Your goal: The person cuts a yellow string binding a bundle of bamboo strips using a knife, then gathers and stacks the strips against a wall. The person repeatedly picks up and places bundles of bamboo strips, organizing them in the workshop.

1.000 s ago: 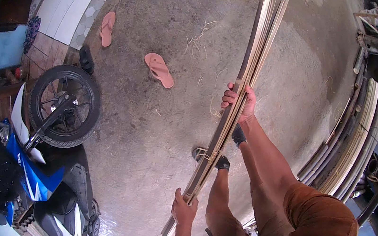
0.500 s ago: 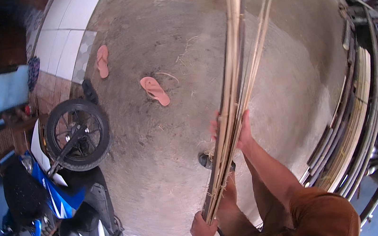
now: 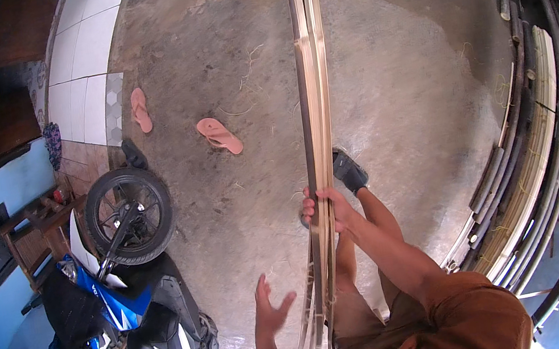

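Right hand (image 3: 335,207) clasps long strips (image 3: 317,113) — left hand (image 3: 270,315) apart, thumb spread.

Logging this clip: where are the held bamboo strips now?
In the head view, the bamboo strips span top to bottom, right of centre, in the right hand.

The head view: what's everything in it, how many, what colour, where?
Long strips: several, tan and dark brown, centre
Flip-flops: two, pink, left of the strips
Motorbike: one, blue, white and black, left
Tiles: several, mostly white, upper left
Furniture: count unclear, brown, far left
Stacked poles: many, tan, grey, brown, right
Floor: one, grey, beneath
Sleeve: one, rust-brown, lower right
Shoe: one clear, dark, centre
Left hand: one, bare, open, left of strips
Right hand: one, bare, around the strips
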{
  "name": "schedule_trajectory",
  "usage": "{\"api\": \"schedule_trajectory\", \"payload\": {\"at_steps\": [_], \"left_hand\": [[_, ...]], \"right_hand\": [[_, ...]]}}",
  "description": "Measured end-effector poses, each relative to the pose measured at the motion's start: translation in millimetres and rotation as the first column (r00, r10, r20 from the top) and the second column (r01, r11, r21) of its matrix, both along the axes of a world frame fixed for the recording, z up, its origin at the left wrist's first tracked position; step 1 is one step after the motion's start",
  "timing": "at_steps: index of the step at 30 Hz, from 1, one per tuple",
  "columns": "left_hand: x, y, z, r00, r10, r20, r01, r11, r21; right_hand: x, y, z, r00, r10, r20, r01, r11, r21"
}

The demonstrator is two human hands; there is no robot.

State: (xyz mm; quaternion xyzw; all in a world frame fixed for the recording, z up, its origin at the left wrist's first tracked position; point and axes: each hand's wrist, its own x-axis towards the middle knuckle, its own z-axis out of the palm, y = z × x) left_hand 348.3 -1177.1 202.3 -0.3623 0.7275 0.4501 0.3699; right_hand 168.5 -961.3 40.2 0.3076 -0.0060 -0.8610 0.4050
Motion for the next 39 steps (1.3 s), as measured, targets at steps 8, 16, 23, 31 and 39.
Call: {"api": "schedule_trajectory", "payload": {"at_steps": [8, 16, 23, 31, 39], "left_hand": [[-109.7, 89.8, -17.7, 0.961, 0.129, 0.246, -0.251, 0.781, 0.571], [-106.1, 84.0, 80.6, 0.862, 0.172, 0.477, -0.452, 0.685, 0.571], [-133.4, 108.6, 190.0, 0.970, 0.024, 0.243, -0.163, 0.806, 0.570], [-106.4, 151.1, 202.3, 0.932, -0.349, -0.098, 0.314, 0.913, -0.262], [-191.7, 222.2, 200.3, 0.803, -0.532, -0.267, 0.394, 0.811, -0.432]], "right_hand": [[16.6, 4.2, 50.1, 1.000, 0.026, 0.013, -0.025, 0.997, -0.073], [-91.5, 15.9, 126.2, 0.985, -0.170, 0.028, 0.172, 0.983, -0.060], [-55.4, 8.7, 194.0, 0.998, -0.057, -0.011, 0.058, 0.992, 0.109], [-23.3, 26.6, 276.8, 0.997, -0.028, -0.076, 0.058, 0.901, 0.429], [-129.9, 120.3, 292.9, 0.950, -0.071, -0.305, 0.207, 0.872, 0.444]]}}
